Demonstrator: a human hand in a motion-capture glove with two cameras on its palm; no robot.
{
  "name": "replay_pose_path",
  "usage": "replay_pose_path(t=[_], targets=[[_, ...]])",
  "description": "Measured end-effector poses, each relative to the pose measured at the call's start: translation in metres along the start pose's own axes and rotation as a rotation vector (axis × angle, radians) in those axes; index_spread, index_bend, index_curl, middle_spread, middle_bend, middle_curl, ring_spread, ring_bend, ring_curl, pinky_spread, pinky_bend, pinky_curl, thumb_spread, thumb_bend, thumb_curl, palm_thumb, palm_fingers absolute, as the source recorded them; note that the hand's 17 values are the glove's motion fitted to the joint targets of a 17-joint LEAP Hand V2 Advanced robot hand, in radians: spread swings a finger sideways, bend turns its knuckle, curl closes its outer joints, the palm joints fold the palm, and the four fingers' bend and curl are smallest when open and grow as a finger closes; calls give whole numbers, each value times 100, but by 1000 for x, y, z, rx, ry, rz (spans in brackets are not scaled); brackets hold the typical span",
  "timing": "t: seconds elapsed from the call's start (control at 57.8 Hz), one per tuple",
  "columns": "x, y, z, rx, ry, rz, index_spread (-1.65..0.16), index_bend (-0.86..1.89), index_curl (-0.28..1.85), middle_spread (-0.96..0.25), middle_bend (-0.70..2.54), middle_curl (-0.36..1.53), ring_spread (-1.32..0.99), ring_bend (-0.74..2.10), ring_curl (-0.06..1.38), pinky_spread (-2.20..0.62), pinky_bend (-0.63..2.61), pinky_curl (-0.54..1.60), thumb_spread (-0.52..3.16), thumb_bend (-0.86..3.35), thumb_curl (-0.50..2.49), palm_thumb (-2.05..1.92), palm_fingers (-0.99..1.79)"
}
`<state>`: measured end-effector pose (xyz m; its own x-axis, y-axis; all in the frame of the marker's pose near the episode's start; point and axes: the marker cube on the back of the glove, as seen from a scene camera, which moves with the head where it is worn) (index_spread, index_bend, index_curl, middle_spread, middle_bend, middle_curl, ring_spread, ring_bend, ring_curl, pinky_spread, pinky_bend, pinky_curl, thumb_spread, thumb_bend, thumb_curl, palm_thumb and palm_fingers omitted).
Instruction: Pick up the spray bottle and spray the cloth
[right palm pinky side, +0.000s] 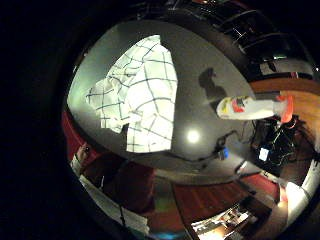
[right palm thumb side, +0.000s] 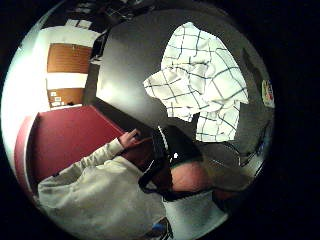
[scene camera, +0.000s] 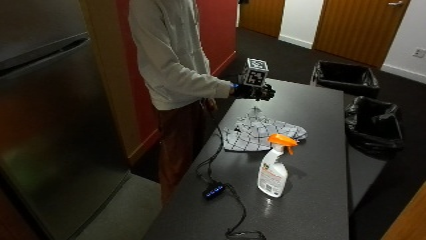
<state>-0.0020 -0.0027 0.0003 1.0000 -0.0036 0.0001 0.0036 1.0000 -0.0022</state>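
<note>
Hovering above the checked cloth (scene camera: 261, 132), well clear of it: gloved right hand (scene camera: 253, 91), grip holding nothing; fingers not readable from any view, so open or curled cannot be told. Spray bottle (scene camera: 273, 172) standing upright on the dark worktop (scene camera: 319, 200), apart from the cloth, on the side nearer the outside camera, orange trigger head (scene camera: 282, 141) on top with the nozzle turned roughly toward the cloth. Step in hand, by judgement: reach and pick up, not yet begun. Best approach: coming down and across from the cloth side, wrapping the neck just under the orange head, index finger left free for the trigger. Worth avoiding a grab at the wide white body, which looks smooth and probably awkward for triggering. Black cable (scene camera: 219, 170) with a small blue-lit box (scene camera: 214, 190) lying on the worktop beside the bottle, toward the person's edge; keep the sweep clear of it. Bottle tall with a narrow base, so likely to tip if bumped sideways; closing from both sides at once should help. After lift, aim nozzle down at the crumpled middle of the cloth.
</note>
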Motion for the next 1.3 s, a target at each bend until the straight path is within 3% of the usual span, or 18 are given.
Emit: replay_pose_path(t=[0.173, 0.45, 0.952, 1.229, 1.299], targets=[[6, -7, -7, 22, -33, 7, -36, 18, 15, -8, 21, 13, -7, 20, 9, 9, 33, 16, 79, 21, 18, 50, 15], [3, 4, 1, 185, -75, 124, -42, 17, 23, -8, 19, 21, -8, 20, 14, 11, 32, 23, 97, 8, 27, 56, 12], [105, 84, -1, 744, -393, 584, -37, 12, 24, -5, 20, 29, -7, 27, 23, 11, 36, 31, 103, -2, 35, 63, 10], [165, 86, 14, 1063, -644, 845, -34, 12, 22, -3, 19, 31, -7, 32, 27, 10, 40, 34, 103, -2, 37, 64, 6], [192, 78, 14, 1205, -643, 915, -32, 12, 22, -2, 19, 31, -7, 33, 27, 10, 41, 35, 103, -2, 37, 65, 5]])
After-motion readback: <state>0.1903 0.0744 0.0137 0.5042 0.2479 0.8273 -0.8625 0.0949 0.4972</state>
